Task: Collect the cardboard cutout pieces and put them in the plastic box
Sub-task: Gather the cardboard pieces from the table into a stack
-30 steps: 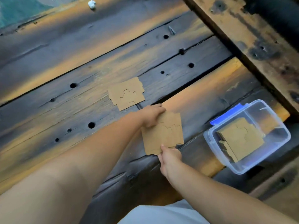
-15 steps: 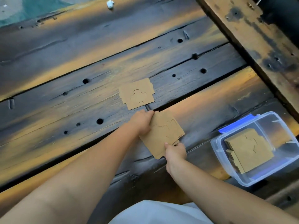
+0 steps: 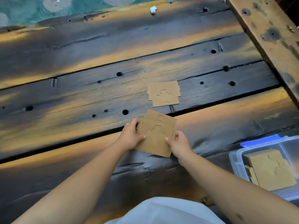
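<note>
My left hand (image 3: 130, 137) has its thumb laid over the top face of a small stack of cardboard cutout pieces (image 3: 157, 135), with the other fingers curled under the stack's left edge, so it is pinching the stack from that side. My right hand (image 3: 178, 143) does the same from the right: thumb tip pressed on the top face near the stack's near right corner, the remaining fingers wrapped round the right edge. Both hands are closed on this stack, which I hold between them just above the dark wooden planks (image 3: 80, 97). The sheets in the stack are fanned a little, their far edges stepped one behind another, and curved slits show in the top sheets.

Just beyond the stack, a little to the right, a single cardboard piece (image 3: 163, 93) lies flat on a plank, apart from my hands. It has notched sides and an arc-shaped cut pattern in its middle.

At the near right, partly cut off by the edge of view, stands the clear plastic box (image 3: 234, 160) with a blue latch on its far rim. Inside it lies a pile of cardboard pieces (image 3: 271, 170), well apart from my right hand.

A pale wooden beam (image 3: 267, 29) runs down the far right. A small white scrap (image 3: 153, 10) sits on the planks at the far edge. My light-coloured garment (image 3: 161, 210) shows at the near edge.
</note>
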`<state>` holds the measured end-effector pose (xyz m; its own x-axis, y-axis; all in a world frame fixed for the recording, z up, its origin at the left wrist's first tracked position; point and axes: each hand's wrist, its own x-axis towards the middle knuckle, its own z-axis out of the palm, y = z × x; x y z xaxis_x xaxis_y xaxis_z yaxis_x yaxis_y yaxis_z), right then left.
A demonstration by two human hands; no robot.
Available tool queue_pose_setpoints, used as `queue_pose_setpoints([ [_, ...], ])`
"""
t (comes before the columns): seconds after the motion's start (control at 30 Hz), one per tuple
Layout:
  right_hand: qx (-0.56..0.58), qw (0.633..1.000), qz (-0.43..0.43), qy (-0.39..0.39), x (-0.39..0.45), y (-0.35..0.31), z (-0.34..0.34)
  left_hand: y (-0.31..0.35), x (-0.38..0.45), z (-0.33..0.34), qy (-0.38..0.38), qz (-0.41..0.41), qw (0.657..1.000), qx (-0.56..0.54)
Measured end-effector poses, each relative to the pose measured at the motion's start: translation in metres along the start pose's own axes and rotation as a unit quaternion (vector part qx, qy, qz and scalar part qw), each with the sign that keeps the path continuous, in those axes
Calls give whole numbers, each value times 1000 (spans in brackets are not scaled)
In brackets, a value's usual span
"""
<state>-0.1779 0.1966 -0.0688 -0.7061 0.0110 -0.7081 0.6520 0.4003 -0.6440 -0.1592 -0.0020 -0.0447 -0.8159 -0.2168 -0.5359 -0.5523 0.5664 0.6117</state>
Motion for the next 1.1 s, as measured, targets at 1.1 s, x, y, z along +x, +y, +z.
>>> queue_pose_setpoints([
  [1.1,-656,703,-265,-66,166,-185,23,-59,-5,-39,-27,-138,809,-571],
])
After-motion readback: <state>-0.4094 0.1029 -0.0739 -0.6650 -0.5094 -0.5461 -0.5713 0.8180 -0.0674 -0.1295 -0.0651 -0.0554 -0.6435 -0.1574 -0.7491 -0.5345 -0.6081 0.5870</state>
